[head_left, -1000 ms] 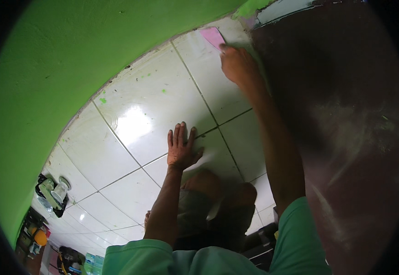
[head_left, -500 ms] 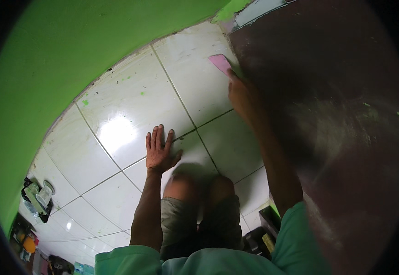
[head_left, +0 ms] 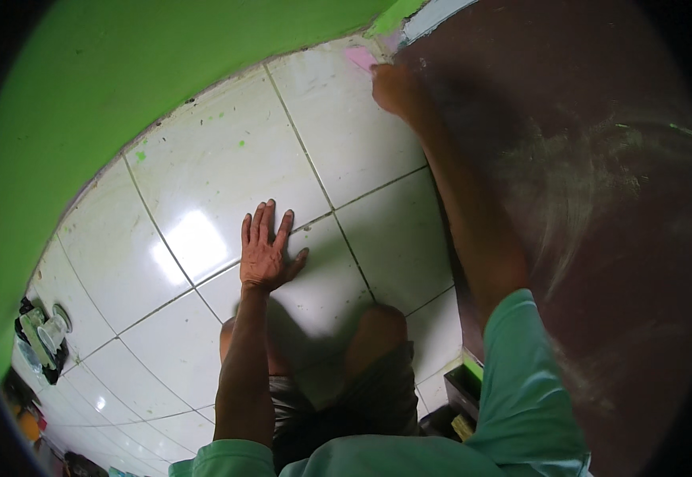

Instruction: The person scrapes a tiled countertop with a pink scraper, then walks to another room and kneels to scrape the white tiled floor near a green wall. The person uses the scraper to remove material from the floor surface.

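Observation:
With fingers spread, my left hand (head_left: 266, 254) lies flat on the white tiled floor (head_left: 211, 171), across a grout line in front of my knees. My right hand (head_left: 398, 89) is stretched far forward, closed on a pink scraper (head_left: 359, 57) with a flat, wide blade. The blade is low over the far tile or touching it, close to the corner where the green wall meets the dark brown panel; which of the two, I cannot tell. My fingers hide the scraper's handle end.
The green wall (head_left: 123, 71) curves along the left and far side, with crumbly residue at its foot. A scuffed dark brown panel (head_left: 584, 199) rises on the right. Green paint specks (head_left: 141, 151) dot the tiles. Small containers (head_left: 48, 334) stand far left; a dark box (head_left: 463, 381) is near my right side.
My right hand has pushed the scraper forward and slightly left, nearer the corner. My left hand stays flat on the floor. My knees have spread apart and the view has shifted a little.

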`<state>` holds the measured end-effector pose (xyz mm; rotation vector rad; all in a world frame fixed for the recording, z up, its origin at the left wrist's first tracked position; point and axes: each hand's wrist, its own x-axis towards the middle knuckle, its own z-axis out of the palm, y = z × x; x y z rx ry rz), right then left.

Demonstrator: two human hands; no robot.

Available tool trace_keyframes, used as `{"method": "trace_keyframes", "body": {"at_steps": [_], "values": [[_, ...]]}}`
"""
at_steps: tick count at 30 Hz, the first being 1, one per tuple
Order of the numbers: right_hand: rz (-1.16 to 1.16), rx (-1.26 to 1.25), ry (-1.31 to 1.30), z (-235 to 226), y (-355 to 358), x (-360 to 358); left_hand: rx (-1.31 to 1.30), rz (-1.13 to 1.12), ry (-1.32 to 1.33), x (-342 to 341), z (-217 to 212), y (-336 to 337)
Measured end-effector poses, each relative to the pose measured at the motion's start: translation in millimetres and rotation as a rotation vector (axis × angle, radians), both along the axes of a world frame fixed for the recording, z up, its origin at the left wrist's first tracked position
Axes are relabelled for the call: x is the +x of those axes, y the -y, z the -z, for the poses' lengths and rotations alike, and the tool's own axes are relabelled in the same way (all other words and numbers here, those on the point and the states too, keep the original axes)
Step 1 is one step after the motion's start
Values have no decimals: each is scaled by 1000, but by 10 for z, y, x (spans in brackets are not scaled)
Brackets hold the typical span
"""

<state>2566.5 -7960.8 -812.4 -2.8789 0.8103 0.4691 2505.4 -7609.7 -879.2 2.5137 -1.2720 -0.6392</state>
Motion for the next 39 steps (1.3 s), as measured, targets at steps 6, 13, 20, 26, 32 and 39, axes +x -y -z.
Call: {"method": "trace_keyframes", "body": {"at_steps": [6, 13, 20, 26, 32, 39], "values": [[-172, -18, -138, -121, -157, -173, 2, -17, -14, 16, 69, -96], [-39, -22, 50, 151, 293, -70, -35, 0, -26, 23, 47, -22], [-286, 38, 262, 378, 350, -460, -8, -8, -35, 42, 72, -75], [-148, -71, -52, 175, 325, 94, -39, -9, -30, 16, 68, -42], [-193, -119, -79, 126, -68, -175, -60, -15, -28, 25, 46, -48], [-133, 13, -103, -35, -220, 44, -53, -30, -28, 52, 85, -125]]}}
